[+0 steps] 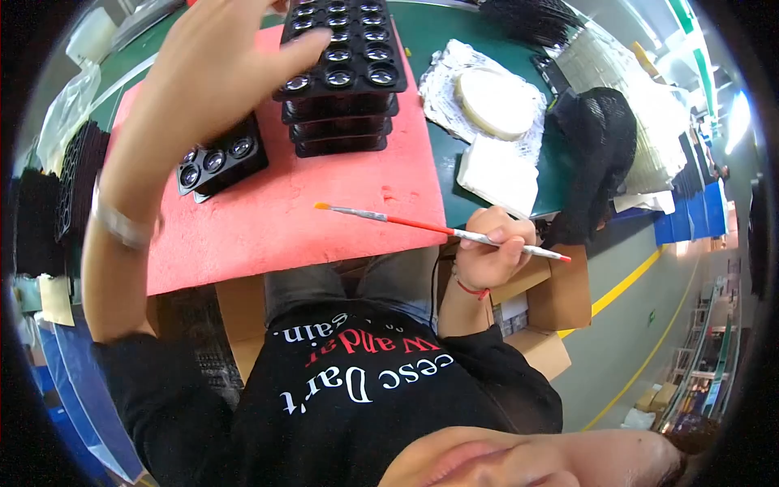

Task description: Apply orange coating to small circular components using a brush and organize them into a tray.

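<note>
My right hand (497, 253) is closed round a slim paintbrush (422, 226) with a red handle, held near the front right of the pink foam mat (300, 219). The brush's orange tip points left over the mat, touching nothing. My left hand (213, 73) is raised at the upper left, thumb stretched out to the right, its other fingers partly cut off by the top edge. Beside that thumb rises a stack of black trays (341, 96) with round clear lenses in its cups. A smaller black lens tray (231, 166) lies partly hidden under my left forearm.
Right of the mat, a round white pad (497, 101) rests on crumpled white wrapping (442, 77), with folded white wipes (499, 174) in front. A person's black sleeve (596, 154) is at the right. Black trays (81, 178) stand at the left; cardboard boxes (560, 300) sit below the table.
</note>
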Tool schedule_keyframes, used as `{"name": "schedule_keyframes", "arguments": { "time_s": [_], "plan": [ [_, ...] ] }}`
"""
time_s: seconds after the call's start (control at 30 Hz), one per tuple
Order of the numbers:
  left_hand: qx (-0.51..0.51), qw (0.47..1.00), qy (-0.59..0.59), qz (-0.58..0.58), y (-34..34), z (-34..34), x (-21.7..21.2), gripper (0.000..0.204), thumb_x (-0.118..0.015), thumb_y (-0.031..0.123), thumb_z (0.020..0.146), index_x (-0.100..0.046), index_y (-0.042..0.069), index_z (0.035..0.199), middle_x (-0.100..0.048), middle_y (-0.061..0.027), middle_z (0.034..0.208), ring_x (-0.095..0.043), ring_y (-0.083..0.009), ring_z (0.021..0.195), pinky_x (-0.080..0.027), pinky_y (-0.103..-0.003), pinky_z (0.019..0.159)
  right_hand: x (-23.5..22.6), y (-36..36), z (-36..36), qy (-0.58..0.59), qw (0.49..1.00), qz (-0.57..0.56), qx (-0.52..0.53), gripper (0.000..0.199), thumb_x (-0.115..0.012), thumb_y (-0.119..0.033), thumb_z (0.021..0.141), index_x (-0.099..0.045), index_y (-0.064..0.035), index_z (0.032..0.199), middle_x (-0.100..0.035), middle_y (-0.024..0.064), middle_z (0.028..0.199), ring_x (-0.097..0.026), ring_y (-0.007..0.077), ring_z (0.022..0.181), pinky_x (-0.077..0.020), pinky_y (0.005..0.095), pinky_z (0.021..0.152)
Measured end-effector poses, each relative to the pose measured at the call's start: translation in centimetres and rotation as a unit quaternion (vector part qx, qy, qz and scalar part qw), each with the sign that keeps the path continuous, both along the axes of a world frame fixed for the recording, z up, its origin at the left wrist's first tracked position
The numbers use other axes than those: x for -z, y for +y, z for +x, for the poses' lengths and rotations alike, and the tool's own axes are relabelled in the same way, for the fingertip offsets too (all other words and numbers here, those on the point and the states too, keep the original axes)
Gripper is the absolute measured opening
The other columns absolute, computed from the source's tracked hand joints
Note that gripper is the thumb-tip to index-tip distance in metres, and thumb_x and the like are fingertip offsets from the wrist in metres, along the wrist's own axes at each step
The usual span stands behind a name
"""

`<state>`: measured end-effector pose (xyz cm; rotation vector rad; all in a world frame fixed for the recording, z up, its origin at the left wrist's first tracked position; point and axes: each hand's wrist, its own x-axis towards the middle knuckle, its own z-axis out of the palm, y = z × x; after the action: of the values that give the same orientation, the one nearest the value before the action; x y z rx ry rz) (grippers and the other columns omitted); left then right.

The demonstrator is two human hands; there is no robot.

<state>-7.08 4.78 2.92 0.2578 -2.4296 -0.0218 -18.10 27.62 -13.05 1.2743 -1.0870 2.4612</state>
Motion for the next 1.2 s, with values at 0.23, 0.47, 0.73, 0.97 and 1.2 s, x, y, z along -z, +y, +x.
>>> {"name": "schedule_keyframes", "arguments": {
  "time_s": [0.23,0.47,0.73,0.97,1.2],
  "plan": [
    [-0.054,0.971,-0.154,0.173,-5.1,-11.9,-1.8,0.038,-0.062,0.030,0.065,-0.062,-0.005,0.079,-0.061,-0.0202,0.071,-0.060,-0.0268,0.066,-0.046,-0.033,0.063,0.2,0.1,-0.4,-0.020,1.000,0.005,-0.019,0.026,-0.042,-0.023,0.089,-0.043,-0.0018,0.074,-0.043,0.0078,0.049,-0.042,0.0145,0.039,-0.0307,0.0241,0.037],
    [0.006,0.988,-0.110,0.108,-6.4,-13.0,-1.0,0.032,-0.067,0.026,0.060,-0.061,-0.004,0.069,-0.061,-0.0178,0.067,-0.059,-0.0230,0.062,-0.046,-0.030,0.058,0.2,0.5,-0.5,-0.026,0.999,0.023,-0.036,0.025,-0.043,-0.021,0.089,-0.045,-0.0009,0.074,-0.047,0.0095,0.051,-0.045,0.0148,0.042,-0.0326,0.0241,0.040],
    [0.127,0.985,-0.023,0.114,0.3,-2.5,-1.8,0.026,-0.059,0.011,0.076,-0.055,0.002,0.101,-0.058,-0.0057,0.095,-0.053,-0.0105,0.087,-0.040,-0.025,0.080,-1.5,3.2,-1.9,-0.133,0.988,-0.036,-0.071,0.026,-0.038,-0.027,0.090,-0.038,-0.0084,0.072,-0.038,0.0021,0.051,-0.034,0.0111,0.044,-0.0295,0.0233,0.042],
    [0.151,0.976,-0.031,0.153,7.1,6.5,6.4,0.039,-0.062,-0.001,0.048,-0.061,0.003,0.086,-0.054,-0.0111,0.082,-0.052,-0.0245,0.078,-0.040,-0.033,0.068,-4.0,7.4,-7.8,-0.047,0.960,0.020,0.276,0.023,-0.038,-0.019,0.090,-0.049,-0.0011,0.080,-0.050,0.0074,0.065,-0.049,0.0145,0.052,-0.0419,0.0239,0.051],
    [-0.018,0.971,0.021,0.236,7.0,7.6,11.5,0.032,-0.062,-0.003,0.061,-0.057,-0.001,0.093,-0.057,-0.0123,0.087,-0.052,-0.0264,0.078,-0.040,-0.033,0.073,-5.4,5.3,-9.2,0.037,0.936,0.191,0.293,0.019,-0.045,-0.015,0.089,-0.051,0.0021,0.084,-0.058,0.0076,0.070,-0.056,0.0105,0.063,-0.0444,0.0202,0.061]
  ]
}}
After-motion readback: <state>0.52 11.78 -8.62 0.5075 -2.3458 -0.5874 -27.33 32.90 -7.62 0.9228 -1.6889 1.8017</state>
